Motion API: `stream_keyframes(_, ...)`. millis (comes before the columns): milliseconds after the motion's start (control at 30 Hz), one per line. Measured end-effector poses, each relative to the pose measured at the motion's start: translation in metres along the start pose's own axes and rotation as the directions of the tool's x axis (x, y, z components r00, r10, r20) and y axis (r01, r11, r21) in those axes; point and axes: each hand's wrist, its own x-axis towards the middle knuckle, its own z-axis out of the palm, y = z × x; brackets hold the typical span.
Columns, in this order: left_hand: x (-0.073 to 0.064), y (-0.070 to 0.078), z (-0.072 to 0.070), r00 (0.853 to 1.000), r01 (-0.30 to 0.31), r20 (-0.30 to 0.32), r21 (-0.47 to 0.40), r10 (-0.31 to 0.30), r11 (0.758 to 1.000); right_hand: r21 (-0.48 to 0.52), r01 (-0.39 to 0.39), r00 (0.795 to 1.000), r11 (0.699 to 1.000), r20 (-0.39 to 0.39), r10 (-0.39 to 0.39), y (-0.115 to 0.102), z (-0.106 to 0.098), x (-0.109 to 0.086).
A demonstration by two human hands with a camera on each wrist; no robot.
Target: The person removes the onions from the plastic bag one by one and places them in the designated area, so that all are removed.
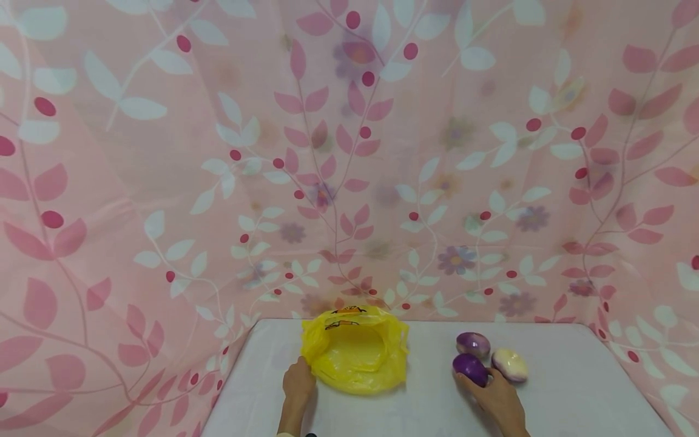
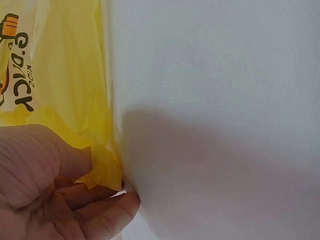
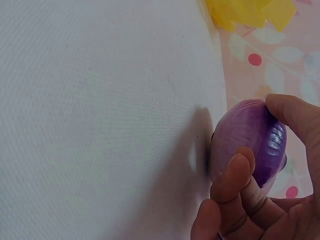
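Observation:
A yellow plastic bag [image 1: 355,370] printed with dark letters and an orange picture stands on the table, its mouth gaping toward me. My left hand [image 1: 300,379] pinches the bag's left edge between thumb and fingers; the left wrist view shows a crumpled corner [image 2: 106,162] in that pinch. On the right, my right hand [image 1: 498,397] holds a glossy purple, rounded vegetable [image 1: 470,369], thumb on one side and fingertips on the other. Its exact kind is unclear. Close by lie a purple-and-white one [image 1: 473,344] and a mostly cream-white one [image 1: 510,365] with purple edges.
A white cloth covers the table [image 1: 431,413]. Pink curtains [image 1: 349,243] with leaf and flower prints hang right behind the table's back edge and along both sides.

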Motion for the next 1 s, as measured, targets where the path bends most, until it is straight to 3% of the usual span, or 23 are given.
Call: stream_keyframes(1000,-0.0003,0.0015,-0.0015,1.000,-0.001,-0.008,0.020,0.001,1.000,-0.026,-0.029,0.998,0.999,0.049,0.030,0.0040,-0.0075,-0.0041)
